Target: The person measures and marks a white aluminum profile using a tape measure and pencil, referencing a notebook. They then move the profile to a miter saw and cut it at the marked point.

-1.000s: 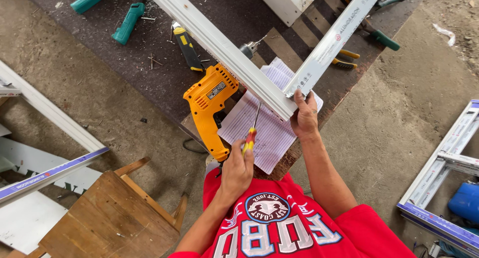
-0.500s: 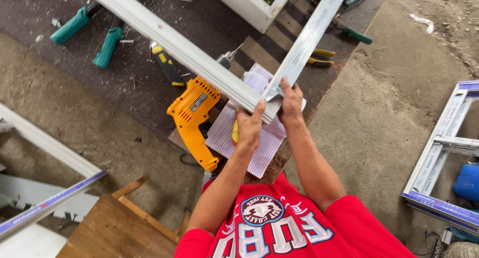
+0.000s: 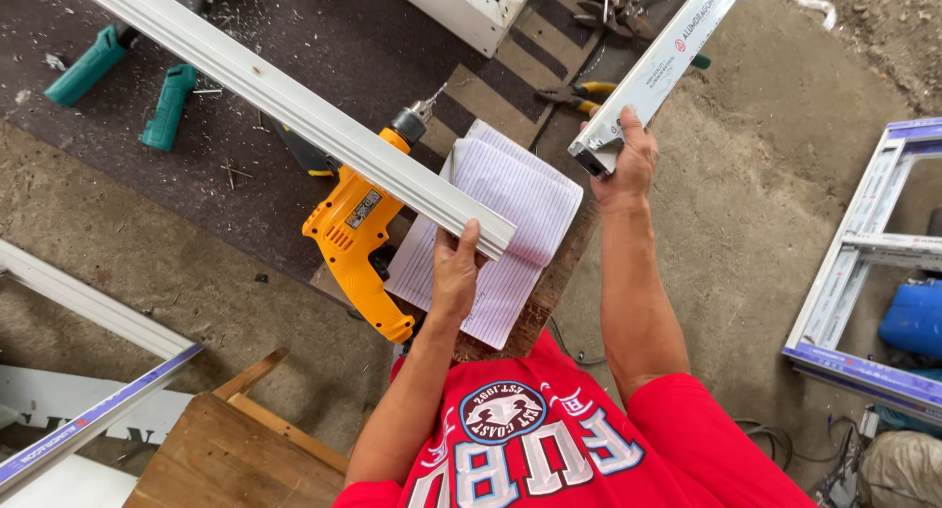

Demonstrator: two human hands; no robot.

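The left hand (image 3: 456, 272) is clenched around the near end of a long white aluminium profile (image 3: 294, 106), which runs up and leftward out over the dark desk (image 3: 324, 27). The right hand (image 3: 623, 160) grasps the cut end of a second white profile (image 3: 667, 61) that slants away to the upper right. A clear gap lies between the two near ends, directly above a lined notebook (image 3: 515, 209) that overhangs the desk's near edge. Half a second ago the two ends met at a corner over the notebook; now they are pulled well apart. Under the left profile lies a yellow power drill (image 3: 358, 238), its handle reaching to the desk edge. Two teal handles (image 3: 128, 86) lie at the far left, pliers (image 3: 574, 94) near the right profile. A wooden stool (image 3: 211, 449) stands below left, a window frame (image 3: 863, 272) on the sandy floor to the right.
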